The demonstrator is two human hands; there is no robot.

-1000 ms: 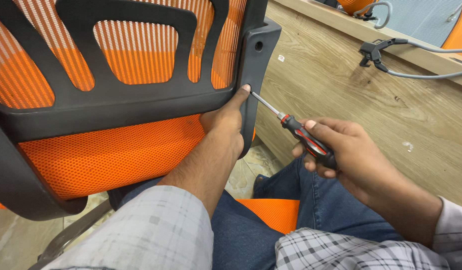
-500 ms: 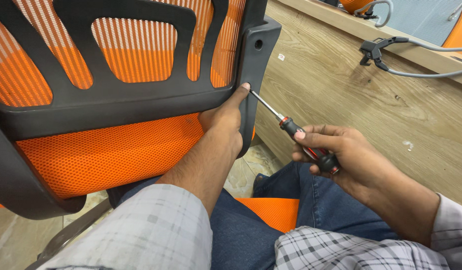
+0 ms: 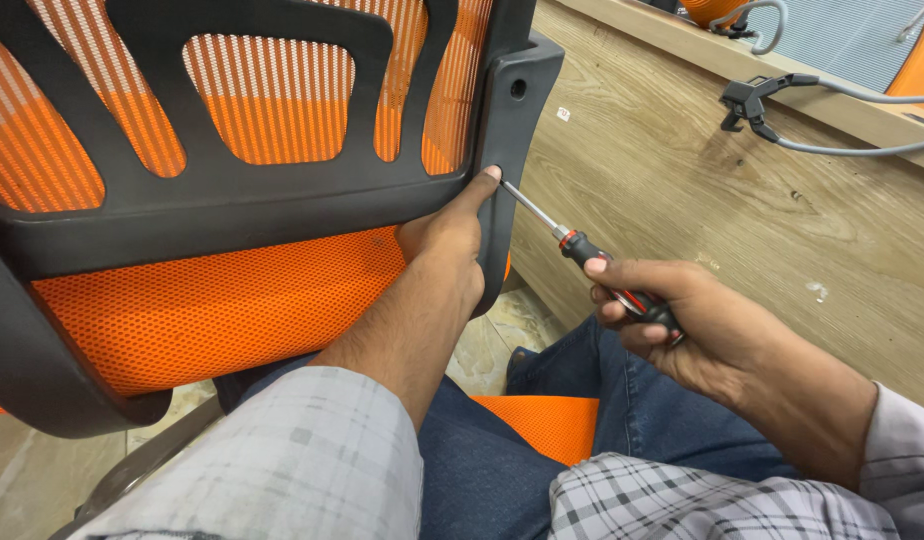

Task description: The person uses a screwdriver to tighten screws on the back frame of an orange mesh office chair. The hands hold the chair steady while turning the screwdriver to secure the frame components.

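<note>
Right hand grips screwdriver, left hand pinches chair frame; wooden wall panel behind

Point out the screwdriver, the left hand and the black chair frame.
screwdriver (image 3: 579, 246): head view, on the black and red handle near the shaft.
left hand (image 3: 447, 235): head view, back of the hand.
black chair frame (image 3: 232, 205): head view, on the lower cross bar of the backrest.
</note>
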